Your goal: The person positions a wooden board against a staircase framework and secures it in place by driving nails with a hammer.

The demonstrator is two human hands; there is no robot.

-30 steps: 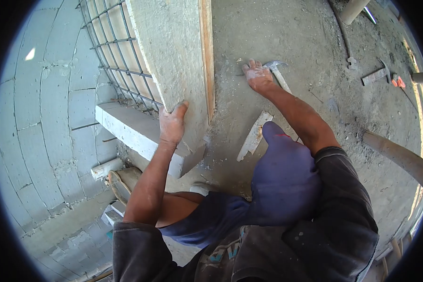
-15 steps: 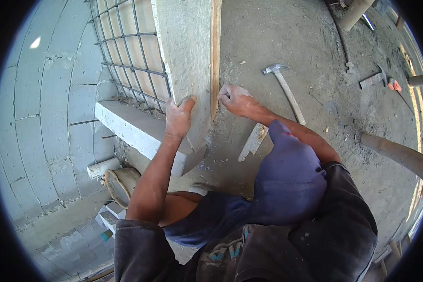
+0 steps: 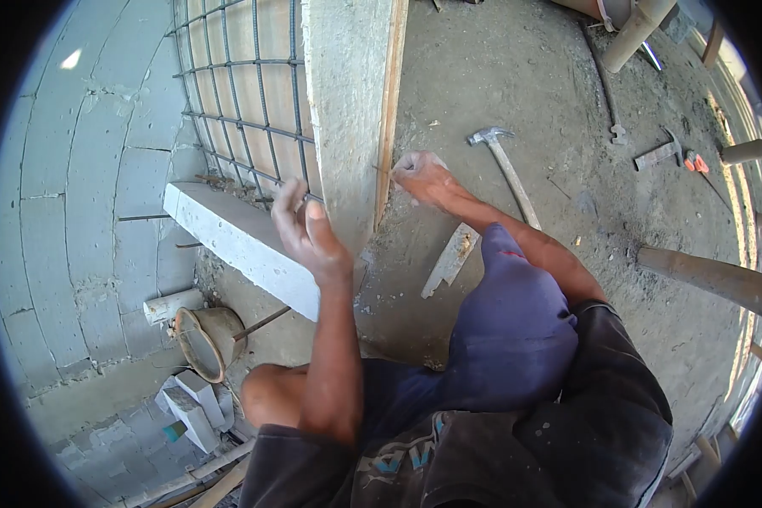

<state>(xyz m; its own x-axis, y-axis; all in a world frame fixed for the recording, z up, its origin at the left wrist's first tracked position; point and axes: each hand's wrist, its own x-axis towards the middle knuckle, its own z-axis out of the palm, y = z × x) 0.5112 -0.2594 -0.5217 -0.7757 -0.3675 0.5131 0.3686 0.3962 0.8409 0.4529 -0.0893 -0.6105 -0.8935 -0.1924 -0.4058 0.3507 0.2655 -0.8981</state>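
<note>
A whitish upright board (image 3: 347, 102) with a bare wooden edge stands in front of me. My left hand (image 3: 313, 239) is raised by its left side, with fingers spread and nothing held. Close to the board's right edge, my right hand (image 3: 422, 176) is closed, its fingers curled together. A thin dark line shows between that hand and the edge, but I cannot make out what it is. Left of the board is a steel rebar grid (image 3: 258, 127). Below the grid and my left hand lies a long pale block (image 3: 241, 247).
A claw hammer (image 3: 506, 173) and a broken wood strip (image 3: 450, 259) lie on the floor to the right. Farther off are another hammer (image 3: 660, 152) and orange-handled pliers (image 3: 696, 162). A round post (image 3: 707, 275) slants in. A bucket (image 3: 207, 339) sits at lower left by the block wall (image 3: 51, 229).
My left hand has let go of the board and opened, its fingers lifting off. My right hand stays closed by the edge. The whole view has shifted slightly.
</note>
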